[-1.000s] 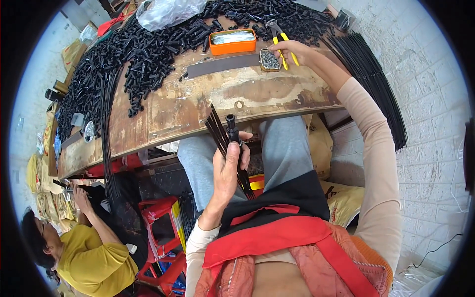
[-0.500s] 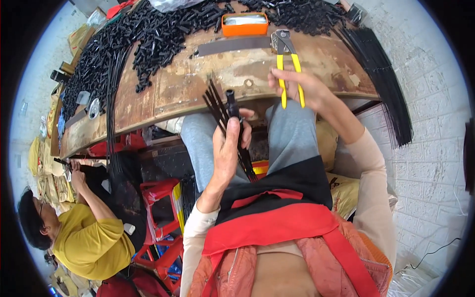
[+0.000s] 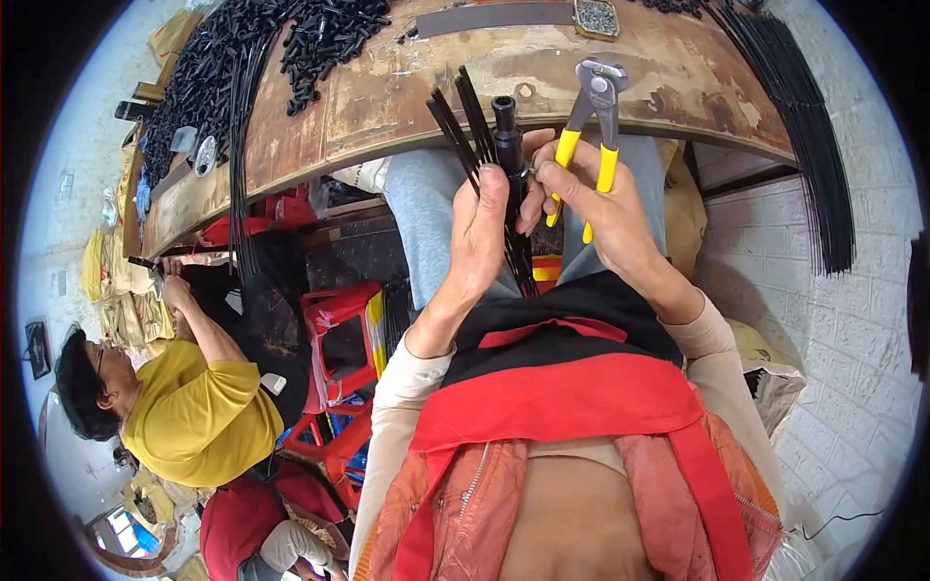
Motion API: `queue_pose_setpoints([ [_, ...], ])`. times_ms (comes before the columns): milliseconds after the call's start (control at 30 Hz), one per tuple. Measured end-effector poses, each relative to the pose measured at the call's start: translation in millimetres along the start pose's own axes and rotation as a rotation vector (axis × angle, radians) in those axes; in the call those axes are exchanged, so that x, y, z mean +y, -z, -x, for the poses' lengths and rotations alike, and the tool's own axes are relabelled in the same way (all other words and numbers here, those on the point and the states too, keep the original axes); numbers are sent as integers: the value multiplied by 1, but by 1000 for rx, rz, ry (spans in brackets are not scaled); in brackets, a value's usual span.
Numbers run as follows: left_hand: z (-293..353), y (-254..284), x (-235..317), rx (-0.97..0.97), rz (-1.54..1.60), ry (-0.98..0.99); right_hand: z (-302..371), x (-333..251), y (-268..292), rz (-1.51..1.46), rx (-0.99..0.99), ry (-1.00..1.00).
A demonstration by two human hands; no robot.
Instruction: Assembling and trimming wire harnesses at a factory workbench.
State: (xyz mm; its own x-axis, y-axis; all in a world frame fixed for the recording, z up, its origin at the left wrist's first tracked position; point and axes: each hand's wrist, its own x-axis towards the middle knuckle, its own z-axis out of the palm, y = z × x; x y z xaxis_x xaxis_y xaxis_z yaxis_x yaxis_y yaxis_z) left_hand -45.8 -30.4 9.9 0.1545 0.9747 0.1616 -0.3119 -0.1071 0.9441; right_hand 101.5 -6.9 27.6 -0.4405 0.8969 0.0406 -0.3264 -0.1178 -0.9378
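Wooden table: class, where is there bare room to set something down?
Bare wooden table lies below the grey strip, from the heap of black parts to the right rod bundle, though pliers and held rods overlap its front edge in view. Crowded: upper left, with that heap and the left rod bundle.

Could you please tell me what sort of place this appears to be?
It looks like a small assembly workshop: black tubular parts lie heaped on a worn wooden bench, a bundle of thin black rods overhangs its edge, and the right hand holds yellow-handled pliers.
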Motion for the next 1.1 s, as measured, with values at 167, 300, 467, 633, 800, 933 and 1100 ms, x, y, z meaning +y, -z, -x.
queue_pose_setpoints([
  [167, -1, -2, 0, -17, -3, -5, 1, -1, 2, -23, -18, -5],
  [300, -2, 0, -2, -32, 1, -13, 0, -2, 3, -11, -28, -4],
  [467, -3, 4, -3, -53, 35, -20, -3, 0, 4, -49, -64, -26],
  [633, 0, 1, -1, -23, 21, -14, -5, -1, 4, -50, -60, -16],
  [800, -2, 1, 0, -27, 9, -15, -6, -2, 4, 21, -33, -3],
  [933, -10, 14, -1, -110, 190, 101, -16, -3, 10, 291, 37, 209],
  [1100, -15, 28, -9, -150, 301, 75, 11, -64, 36, 532, -205, -354],
])
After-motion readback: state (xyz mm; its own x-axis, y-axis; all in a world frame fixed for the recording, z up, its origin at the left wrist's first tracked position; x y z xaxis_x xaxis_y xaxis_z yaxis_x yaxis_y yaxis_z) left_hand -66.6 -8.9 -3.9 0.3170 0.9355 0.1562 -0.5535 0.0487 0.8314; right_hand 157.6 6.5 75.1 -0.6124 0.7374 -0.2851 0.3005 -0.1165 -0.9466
